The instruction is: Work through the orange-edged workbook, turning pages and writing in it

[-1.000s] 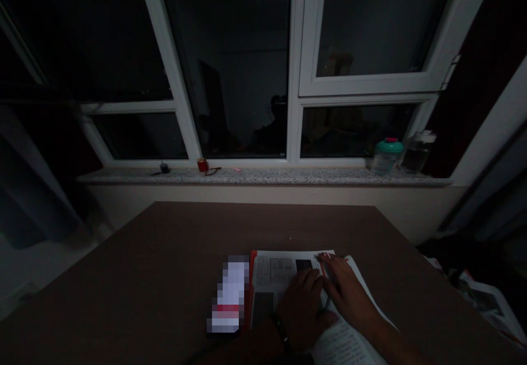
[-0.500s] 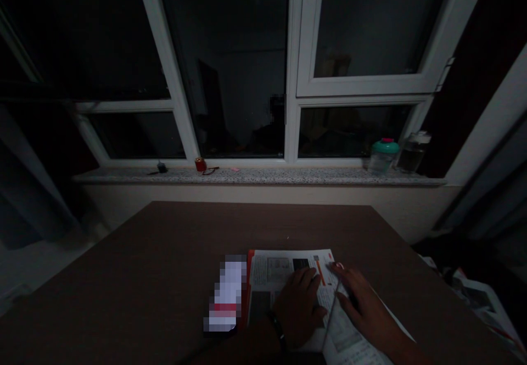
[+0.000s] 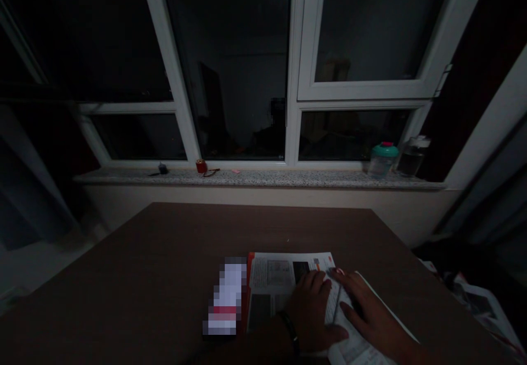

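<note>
An open book (image 3: 263, 280) with printed text, pictures and a red left edge lies on the brown table. My left hand (image 3: 310, 310), a dark bracelet at its wrist, rests flat on the printed paper with its fingers stretched out. Beside it, my right hand (image 3: 373, 313) lies over the right part of the book, thumb apart from the fingers. Between both hands a page (image 3: 336, 304) is bent up in a slanting fold. A small pale and reddish patch shows at the right fingertips; I cannot make out what it is.
A phone-like object (image 3: 228, 296), blurred out, lies left of the book. On the windowsill (image 3: 288, 177) stand a red container (image 3: 201, 166), a small dark item (image 3: 162, 168), a teal-lidded bottle (image 3: 383, 160) and a clear bottle (image 3: 410, 156). Papers (image 3: 481, 304) lie beyond the table's right edge.
My left hand has slid right across the paper, closer to my right hand. The page between them has shifted right and now bends up more. The view has tilted slightly.
</note>
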A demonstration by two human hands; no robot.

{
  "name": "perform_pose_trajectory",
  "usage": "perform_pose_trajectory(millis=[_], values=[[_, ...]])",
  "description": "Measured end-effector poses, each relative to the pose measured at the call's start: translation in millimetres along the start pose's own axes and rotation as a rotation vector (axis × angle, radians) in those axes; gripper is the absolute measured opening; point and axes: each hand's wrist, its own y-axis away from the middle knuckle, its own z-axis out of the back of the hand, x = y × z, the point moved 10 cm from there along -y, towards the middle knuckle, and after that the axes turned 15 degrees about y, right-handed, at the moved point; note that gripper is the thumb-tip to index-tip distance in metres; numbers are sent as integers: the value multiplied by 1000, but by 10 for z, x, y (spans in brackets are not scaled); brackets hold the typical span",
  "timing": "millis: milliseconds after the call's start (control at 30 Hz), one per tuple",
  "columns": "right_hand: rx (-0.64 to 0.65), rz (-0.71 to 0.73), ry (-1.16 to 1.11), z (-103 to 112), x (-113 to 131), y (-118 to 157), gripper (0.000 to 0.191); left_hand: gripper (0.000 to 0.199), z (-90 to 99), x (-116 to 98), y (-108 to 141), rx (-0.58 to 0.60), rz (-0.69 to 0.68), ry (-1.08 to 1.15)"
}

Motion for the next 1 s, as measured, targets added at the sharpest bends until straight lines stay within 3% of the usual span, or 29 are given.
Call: perform_pose_trajectory(millis=[100,300,633,1000], values=[[-39,7,21,11,6,-99,54,81,-13,-4,7,-3,3,2],[-197,-161,22,27,-58,-302,54,79,20,-24,29,-35,-3,21],[-108,-102,-40,-15,-35,-195,49,68,-16,10,26,-33,-31,-6],[-58,-137,35,-1,-224,84,55,67,-51,59,17,5,9,-9]])
